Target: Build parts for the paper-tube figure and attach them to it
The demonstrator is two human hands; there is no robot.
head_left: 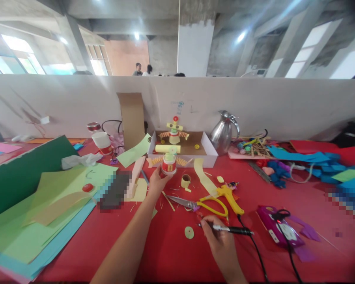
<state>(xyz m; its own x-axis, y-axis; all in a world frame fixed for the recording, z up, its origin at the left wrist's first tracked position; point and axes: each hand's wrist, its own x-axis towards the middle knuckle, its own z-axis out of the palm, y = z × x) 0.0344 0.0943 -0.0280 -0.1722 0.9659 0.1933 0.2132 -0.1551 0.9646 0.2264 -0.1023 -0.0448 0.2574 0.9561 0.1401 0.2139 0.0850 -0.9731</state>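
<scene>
My left hand [160, 180] is closed around the base of a red-and-white paper-cup figure [169, 162] with pleated paper arms and a yellow paper roll across its top. A pen [233, 229] is pinched in my right hand [221, 242], its tip pointing left. Close to that tip, a small green paper disc [189, 232] lies on the red table [165, 260]. Behind the held figure, a similar finished-looking figure [174, 134] with a red ball on top stands in a shallow white box [210, 152]. Yellow-handled scissors [211, 206] rest between my hands.
A yellow glue gun [229, 197] with a black cord lies right of the scissors. Farther right is a purple power box [279, 227]. Coloured sheets [62, 201] cover the left side. A metal jug [223, 132] stands at the back, before a white partition [254, 94].
</scene>
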